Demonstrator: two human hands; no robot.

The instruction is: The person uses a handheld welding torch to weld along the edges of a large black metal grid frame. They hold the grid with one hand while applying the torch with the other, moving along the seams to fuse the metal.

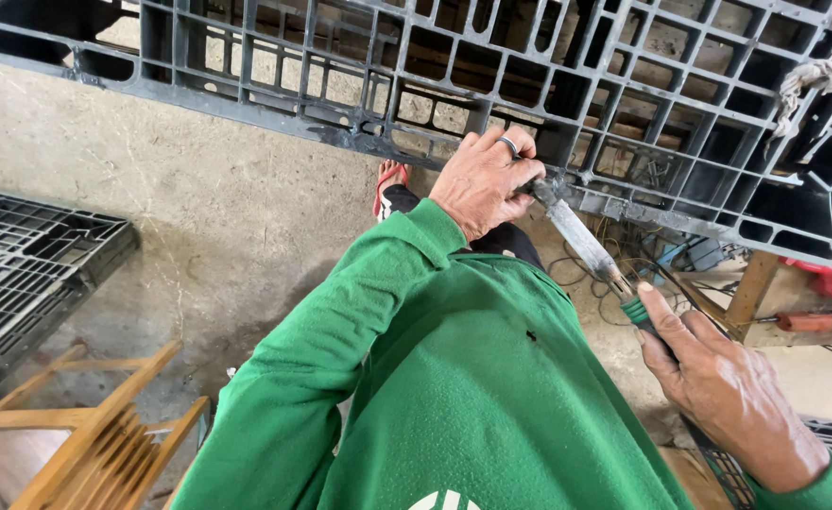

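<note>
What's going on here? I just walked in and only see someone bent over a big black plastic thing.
A person in a green sweater is working on the edge of a black plastic pallet. The right hand holds a green-handled tool whose flat metal blade points at the pallet's lower edge. The left hand, wearing a ring, is pressed against that edge at the blade's tip. Another pallet lies on the concrete floor to the left, with a wooden chair nearby.
</note>
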